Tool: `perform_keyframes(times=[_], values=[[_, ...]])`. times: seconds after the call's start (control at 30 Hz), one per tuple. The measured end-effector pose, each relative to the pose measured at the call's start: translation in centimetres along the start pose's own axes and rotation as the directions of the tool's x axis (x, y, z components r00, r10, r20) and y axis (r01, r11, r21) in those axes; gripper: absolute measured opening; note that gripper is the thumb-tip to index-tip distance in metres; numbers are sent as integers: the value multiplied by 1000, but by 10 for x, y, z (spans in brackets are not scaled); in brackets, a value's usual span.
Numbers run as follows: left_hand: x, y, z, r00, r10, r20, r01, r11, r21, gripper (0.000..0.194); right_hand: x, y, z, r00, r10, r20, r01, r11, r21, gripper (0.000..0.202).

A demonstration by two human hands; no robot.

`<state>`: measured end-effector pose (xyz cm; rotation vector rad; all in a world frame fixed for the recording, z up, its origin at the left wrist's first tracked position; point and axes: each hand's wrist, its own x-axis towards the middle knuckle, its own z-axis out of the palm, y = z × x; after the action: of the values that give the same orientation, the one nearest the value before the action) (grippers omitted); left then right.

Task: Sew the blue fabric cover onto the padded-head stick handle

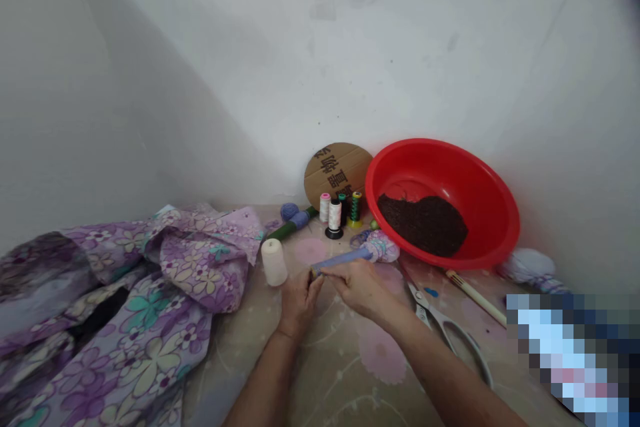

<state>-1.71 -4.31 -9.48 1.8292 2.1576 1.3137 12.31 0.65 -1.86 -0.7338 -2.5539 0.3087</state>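
Observation:
A blue-purple rod (345, 257) slants over the table's middle, its upper end meeting a pink and white flowered bundle (383, 247). My left hand (301, 297) is closed round the rod's lower end, where a small yellowish tip shows. Close beside it on the right, my right hand (357, 283) has its fingers pinched near that tip; whatever they hold is too small to make out. A white thread cone (275, 263) stands just left of my left hand.
Flowered fabric (165, 293) covers the left side. Behind the hands are thread spools (335, 217), a cardboard disc (335, 173) and a green stick (287, 228). A red basin (480, 213) holding dark material stands at the back right, with scissors (450, 330) in front.

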Motion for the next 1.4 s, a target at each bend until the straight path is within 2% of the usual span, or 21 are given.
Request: perform_keyframes(times=[0.17, 0.5, 0.9, 1.13, 1.4], values=[[0, -1, 1, 1000, -1, 11, 1, 1000, -3, 29, -5, -2, 6, 997, -19, -70, 19, 1000, 4, 31], [2, -1, 0, 1000, 12, 22, -12, 1000, 1, 33, -12, 8, 27, 987, -6, -162, 16, 998, 60, 32], [2, -2, 0, 999, 17, 38, -15, 999, -30, 32, -15, 13, 44, 956, -23, -291, 71, 986, 154, 32], [2, -4, 2, 999, 26, 32, -24, 999, -34, 30, -14, 11, 45, 959, 4, -284, 33, 991, 128, 30], [2, -5, 3, 998, 19, 56, -15, 998, -69, 30, -8, 4, 31, 977, 78, -201, -57, 992, 108, 29]])
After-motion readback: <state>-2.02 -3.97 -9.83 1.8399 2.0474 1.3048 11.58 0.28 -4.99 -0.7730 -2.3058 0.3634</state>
